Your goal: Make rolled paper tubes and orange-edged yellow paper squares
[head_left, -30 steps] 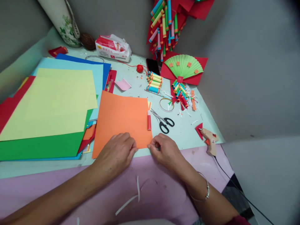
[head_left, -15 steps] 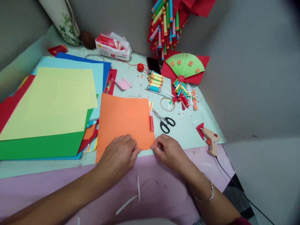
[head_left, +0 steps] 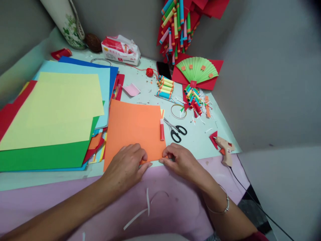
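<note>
An orange sheet of paper (head_left: 135, 127) lies flat in front of me, its near edge by both hands. My left hand (head_left: 130, 160) rests on its lower part, fingers curled, with the thumb at the near edge. At the near right corner, my right hand (head_left: 179, 157) has thumb and bent fingers closed on the paper's edge. A red glue stick (head_left: 162, 130) lies on the sheet's right side. Just right of it are black-handled scissors (head_left: 177, 130), their blade tips close to the paper. Part of the near edge is hidden under my left hand.
Stacked coloured sheets (head_left: 55, 110) fill the left. A tape ring (head_left: 179, 111), paper rolls (head_left: 165, 87), a red thread ball (head_left: 149, 72) and a phone (head_left: 164, 70) lie behind. A green paper fan (head_left: 198, 70) stands back right; a corded glue gun (head_left: 225, 149) lies right.
The orange sheet has shifted slightly right. My left thumb has moved away from the curled fingers, and my right thumb has slid a little left along the near edge.
</note>
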### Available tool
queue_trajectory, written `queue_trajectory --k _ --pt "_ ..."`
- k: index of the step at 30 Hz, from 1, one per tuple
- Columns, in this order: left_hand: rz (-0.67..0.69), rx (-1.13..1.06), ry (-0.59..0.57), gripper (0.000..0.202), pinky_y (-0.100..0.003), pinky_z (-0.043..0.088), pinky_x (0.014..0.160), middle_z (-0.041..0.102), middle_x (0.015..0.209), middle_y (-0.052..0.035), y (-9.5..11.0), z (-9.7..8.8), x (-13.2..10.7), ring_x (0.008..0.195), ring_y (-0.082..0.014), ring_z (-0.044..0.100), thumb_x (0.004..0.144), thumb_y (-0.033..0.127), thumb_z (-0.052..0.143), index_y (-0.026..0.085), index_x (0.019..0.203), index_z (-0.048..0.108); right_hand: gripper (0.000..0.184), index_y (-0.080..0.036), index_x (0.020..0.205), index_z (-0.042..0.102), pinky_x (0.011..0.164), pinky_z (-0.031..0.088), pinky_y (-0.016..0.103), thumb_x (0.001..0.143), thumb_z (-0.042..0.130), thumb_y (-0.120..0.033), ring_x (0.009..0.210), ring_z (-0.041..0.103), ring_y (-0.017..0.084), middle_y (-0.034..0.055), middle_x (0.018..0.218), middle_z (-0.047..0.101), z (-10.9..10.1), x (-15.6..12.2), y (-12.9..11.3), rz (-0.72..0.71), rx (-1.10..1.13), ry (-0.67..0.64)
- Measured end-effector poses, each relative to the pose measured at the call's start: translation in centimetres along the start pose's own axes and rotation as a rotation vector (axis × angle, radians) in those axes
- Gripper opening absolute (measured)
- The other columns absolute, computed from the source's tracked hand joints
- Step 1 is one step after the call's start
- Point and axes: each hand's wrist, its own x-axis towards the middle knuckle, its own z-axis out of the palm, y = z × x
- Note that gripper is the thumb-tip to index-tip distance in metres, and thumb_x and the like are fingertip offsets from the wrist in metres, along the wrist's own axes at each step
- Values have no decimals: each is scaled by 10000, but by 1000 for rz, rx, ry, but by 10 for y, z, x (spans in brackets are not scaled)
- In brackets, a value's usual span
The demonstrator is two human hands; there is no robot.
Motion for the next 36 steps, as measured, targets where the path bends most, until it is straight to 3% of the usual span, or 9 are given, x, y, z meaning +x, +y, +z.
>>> queue_trajectory --k 6,12,36 --pt "38 -15 9 203 -372 408 789 599 806 -35 -3 5 -1 802 -216 561 940 264 513 190 777 610 64 -226 853 690 693 395 241 844 694 -163 761 540 124 -24 796 566 2 0 3 -7 40 -24" --pt "64 47 12 220 -384 407 784 605 827 -59 -3 7 -1 806 -232 565 953 256 479 179 799 617 69 -203 805 656 682 386 254 859 667 -162 741 527 136 -13 773 583 1 0 -1 -36 13 -29" --pt "-33 45 27 198 -340 402 680 626 795 -51 10 -1 5 745 -215 582 905 245 494 195 745 598 124 -193 770 575 663 353 279 890 602 -213 707 496 147 -5 762 555 3 -1 -13 42 -139 28"
